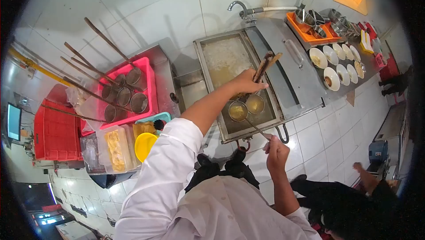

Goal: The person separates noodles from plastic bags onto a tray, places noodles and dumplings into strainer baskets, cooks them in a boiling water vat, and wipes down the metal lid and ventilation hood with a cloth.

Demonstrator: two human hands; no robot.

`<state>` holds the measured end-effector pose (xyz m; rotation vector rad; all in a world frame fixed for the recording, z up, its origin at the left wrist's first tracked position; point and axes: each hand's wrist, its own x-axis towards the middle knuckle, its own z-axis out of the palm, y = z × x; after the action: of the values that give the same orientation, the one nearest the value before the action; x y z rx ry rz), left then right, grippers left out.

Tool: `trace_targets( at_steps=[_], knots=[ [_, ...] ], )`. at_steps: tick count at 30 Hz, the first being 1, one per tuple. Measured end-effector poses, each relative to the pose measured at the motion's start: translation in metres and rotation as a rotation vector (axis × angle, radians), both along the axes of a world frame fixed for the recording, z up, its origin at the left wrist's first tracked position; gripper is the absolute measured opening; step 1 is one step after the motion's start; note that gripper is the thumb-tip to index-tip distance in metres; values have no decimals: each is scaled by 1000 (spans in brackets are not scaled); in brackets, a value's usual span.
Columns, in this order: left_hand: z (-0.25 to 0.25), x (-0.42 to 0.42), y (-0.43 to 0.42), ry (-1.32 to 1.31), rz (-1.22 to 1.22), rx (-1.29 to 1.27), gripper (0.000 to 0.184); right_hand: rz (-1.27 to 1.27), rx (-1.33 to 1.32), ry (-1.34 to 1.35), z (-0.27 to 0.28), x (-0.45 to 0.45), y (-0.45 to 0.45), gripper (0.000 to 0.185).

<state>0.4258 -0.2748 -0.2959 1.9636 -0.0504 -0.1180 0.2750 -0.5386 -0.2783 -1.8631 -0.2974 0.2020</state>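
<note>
My left hand [248,82] is closed around a bundle of dark wooden handles [264,68] above a steel cooking vat of cloudy, foaming liquid [223,58]. Below that hand are two round strainers, one at the front [238,111] and one beside it [255,104], both with pale yellowish food inside. Closer to my body, my right hand [277,151] grips a thin stick [257,129] that slants up to the rim of the front strainer. Whether the stick is that strainer's own handle or a separate tool, I cannot tell. My left fingers hide where the strainer handles join.
Left stands a pink crate [152,89] of long-handled strainers, with a yellow bowl [144,147] and a tub of yellowish food [116,149] nearer. At right, several white bowls [331,78] and an orange tray of pots [310,36] sit on the steel counter. Another person's hand [365,178] shows lower right.
</note>
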Motion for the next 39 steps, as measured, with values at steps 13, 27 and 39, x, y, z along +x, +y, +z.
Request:
trace_targets(
  at_steps=[13,27,39],
  knots=[
    [12,-27,-39,0,78,94,34,57,-299,-259,-124,74,60,23],
    [31,-31,-38,15,126,10,32,-69,-358,-541,-137,71,44,33],
    [15,-34,-35,-13,153,80,32,-7,193,377,-128,55,49,36]
  ],
)
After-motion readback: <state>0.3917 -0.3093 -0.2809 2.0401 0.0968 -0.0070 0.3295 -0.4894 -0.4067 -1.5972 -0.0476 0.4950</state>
